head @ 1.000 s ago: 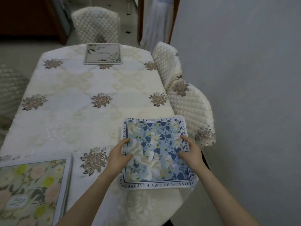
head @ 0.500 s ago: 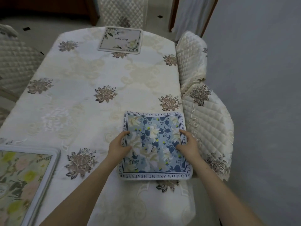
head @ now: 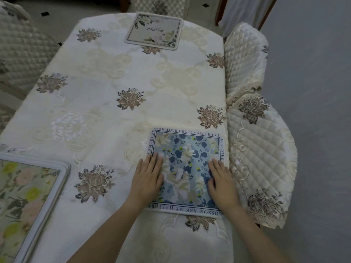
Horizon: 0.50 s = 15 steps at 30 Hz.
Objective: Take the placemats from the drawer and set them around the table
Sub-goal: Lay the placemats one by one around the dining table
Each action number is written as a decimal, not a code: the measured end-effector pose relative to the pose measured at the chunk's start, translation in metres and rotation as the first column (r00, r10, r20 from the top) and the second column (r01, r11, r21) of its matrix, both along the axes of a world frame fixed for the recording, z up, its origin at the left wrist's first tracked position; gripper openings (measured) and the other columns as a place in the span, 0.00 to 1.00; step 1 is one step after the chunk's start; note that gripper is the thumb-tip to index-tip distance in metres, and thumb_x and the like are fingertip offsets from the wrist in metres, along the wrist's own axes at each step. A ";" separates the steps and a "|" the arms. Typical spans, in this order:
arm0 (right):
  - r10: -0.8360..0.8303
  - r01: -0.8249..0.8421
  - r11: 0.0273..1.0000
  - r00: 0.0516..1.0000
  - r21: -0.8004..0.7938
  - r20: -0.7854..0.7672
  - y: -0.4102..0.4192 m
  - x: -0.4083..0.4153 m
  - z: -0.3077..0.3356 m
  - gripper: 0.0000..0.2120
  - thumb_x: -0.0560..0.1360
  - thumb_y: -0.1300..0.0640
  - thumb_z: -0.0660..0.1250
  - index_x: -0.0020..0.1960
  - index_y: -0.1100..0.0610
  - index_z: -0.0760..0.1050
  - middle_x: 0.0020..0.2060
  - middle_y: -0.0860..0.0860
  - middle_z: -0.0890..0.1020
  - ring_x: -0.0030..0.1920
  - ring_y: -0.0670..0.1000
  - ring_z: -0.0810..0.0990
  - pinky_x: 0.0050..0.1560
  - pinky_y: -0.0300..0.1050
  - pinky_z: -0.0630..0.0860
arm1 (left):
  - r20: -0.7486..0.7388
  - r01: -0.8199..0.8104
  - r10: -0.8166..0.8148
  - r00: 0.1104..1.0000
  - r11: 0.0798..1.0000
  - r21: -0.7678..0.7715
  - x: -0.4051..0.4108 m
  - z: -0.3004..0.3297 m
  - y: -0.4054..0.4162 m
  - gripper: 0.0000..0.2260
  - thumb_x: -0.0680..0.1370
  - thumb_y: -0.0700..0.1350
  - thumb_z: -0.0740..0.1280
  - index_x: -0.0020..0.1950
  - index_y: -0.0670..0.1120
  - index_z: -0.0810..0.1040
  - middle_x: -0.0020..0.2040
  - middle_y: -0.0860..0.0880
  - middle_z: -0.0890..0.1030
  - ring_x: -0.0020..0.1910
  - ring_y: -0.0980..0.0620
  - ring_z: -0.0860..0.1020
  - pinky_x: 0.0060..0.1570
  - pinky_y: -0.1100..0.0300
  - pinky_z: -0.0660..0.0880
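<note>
A blue floral placemat (head: 187, 158) with a lettered border lies flat on the table's near right edge. My left hand (head: 147, 177) rests palm down on its left side, fingers straight and together. My right hand (head: 221, 179) lies flat on its right side in the same way. Neither hand grips the mat. A pale floral placemat (head: 154, 31) sits at the far end of the table (head: 114, 73). A green and pink floral placemat (head: 24, 202) lies at the near left, cut off by the frame.
A cream embroidered cloth covers the table. A quilted chair (head: 252, 130) stands tight against the right edge, beside the blue mat. Another quilted chair (head: 20, 50) is at the far left, one more (head: 157, 5) at the far end. A grey wall runs along the right.
My hands let go of the blue placemat's side edges and now lie flat on top of it. The mat has settled on the table near the right edge.
</note>
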State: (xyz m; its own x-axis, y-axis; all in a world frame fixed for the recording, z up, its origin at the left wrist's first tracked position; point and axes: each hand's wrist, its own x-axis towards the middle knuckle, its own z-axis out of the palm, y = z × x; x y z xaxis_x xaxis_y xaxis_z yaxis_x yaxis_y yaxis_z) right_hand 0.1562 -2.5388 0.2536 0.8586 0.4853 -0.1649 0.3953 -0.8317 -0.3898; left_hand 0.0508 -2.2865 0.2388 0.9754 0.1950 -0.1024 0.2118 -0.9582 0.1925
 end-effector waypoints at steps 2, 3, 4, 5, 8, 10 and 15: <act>0.017 -0.016 1.000 1.000 -0.023 0.010 0.002 0.000 -0.005 0.30 0.76 0.48 0.45 0.76 0.53 0.57 0.75 0.47 0.56 0.76 0.50 0.53 0.75 0.46 0.47 | -0.036 0.007 -0.007 0.999 1.000 0.017 0.000 -0.001 -0.001 0.26 0.80 0.52 0.50 0.74 0.42 0.65 0.74 0.42 0.65 0.73 0.42 0.64 0.72 0.46 0.51; 0.005 -0.005 1.000 1.000 -0.026 0.025 0.003 0.001 -0.004 0.30 0.76 0.48 0.46 0.76 0.53 0.59 0.75 0.48 0.58 0.76 0.51 0.55 0.75 0.46 0.47 | -0.044 0.008 -0.007 0.999 1.000 0.025 0.004 0.002 -0.001 0.26 0.79 0.52 0.51 0.73 0.41 0.67 0.72 0.41 0.67 0.71 0.41 0.66 0.71 0.45 0.52; -0.005 0.006 1.000 0.999 -0.029 0.040 0.006 0.003 -0.002 0.30 0.75 0.47 0.46 0.75 0.54 0.61 0.74 0.49 0.60 0.76 0.51 0.56 0.75 0.46 0.47 | -0.045 0.013 -0.012 0.999 1.000 0.027 0.009 0.006 0.000 0.26 0.78 0.52 0.51 0.71 0.41 0.69 0.71 0.40 0.70 0.70 0.40 0.69 0.71 0.45 0.53; -0.014 0.015 0.999 0.999 -0.028 0.047 0.011 0.004 0.002 0.30 0.76 0.47 0.46 0.75 0.54 0.61 0.74 0.49 0.60 0.76 0.52 0.56 0.75 0.46 0.46 | -0.038 0.022 -0.021 0.999 1.000 0.020 0.015 0.011 0.000 0.26 0.78 0.52 0.51 0.70 0.41 0.71 0.70 0.39 0.71 0.69 0.39 0.69 0.70 0.45 0.52; -0.011 0.009 1.000 0.998 0.025 0.063 0.046 0.015 0.009 0.28 0.79 0.46 0.46 0.77 0.52 0.56 0.76 0.49 0.56 0.77 0.49 0.50 0.76 0.46 0.43 | 0.015 0.079 -0.079 0.997 0.997 -0.008 0.043 0.020 -0.004 0.26 0.79 0.52 0.50 0.74 0.42 0.66 0.73 0.41 0.66 0.73 0.41 0.64 0.70 0.45 0.53; 0.026 -0.030 0.999 0.995 0.039 0.097 0.083 0.029 0.010 0.27 0.80 0.48 0.45 0.77 0.53 0.54 0.76 0.51 0.57 0.77 0.51 0.50 0.76 0.47 0.45 | 0.024 0.101 -0.100 0.995 0.994 -0.033 0.074 0.020 -0.012 0.26 0.80 0.53 0.49 0.75 0.42 0.61 0.75 0.42 0.63 0.74 0.41 0.61 0.69 0.44 0.53; 0.004 -0.009 0.999 0.996 0.051 0.092 0.128 0.050 -0.011 0.31 0.77 0.46 0.36 0.77 0.56 0.51 0.77 0.50 0.55 0.77 0.50 0.48 0.75 0.44 0.39 | -0.002 0.095 -0.096 0.995 0.993 -0.063 0.113 -0.011 -0.020 0.27 0.80 0.52 0.37 0.77 0.44 0.50 0.78 0.46 0.52 0.77 0.46 0.47 0.73 0.47 0.44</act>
State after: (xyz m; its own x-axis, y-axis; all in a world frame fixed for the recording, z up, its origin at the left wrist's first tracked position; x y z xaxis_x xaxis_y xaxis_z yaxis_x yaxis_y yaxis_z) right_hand 0.2062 -2.4106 0.2430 0.8659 0.4966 -0.0600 0.4367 -0.8091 -0.3932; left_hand 0.1635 -2.3066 0.2275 0.9887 0.0939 -0.1167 0.1209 -0.9602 0.2517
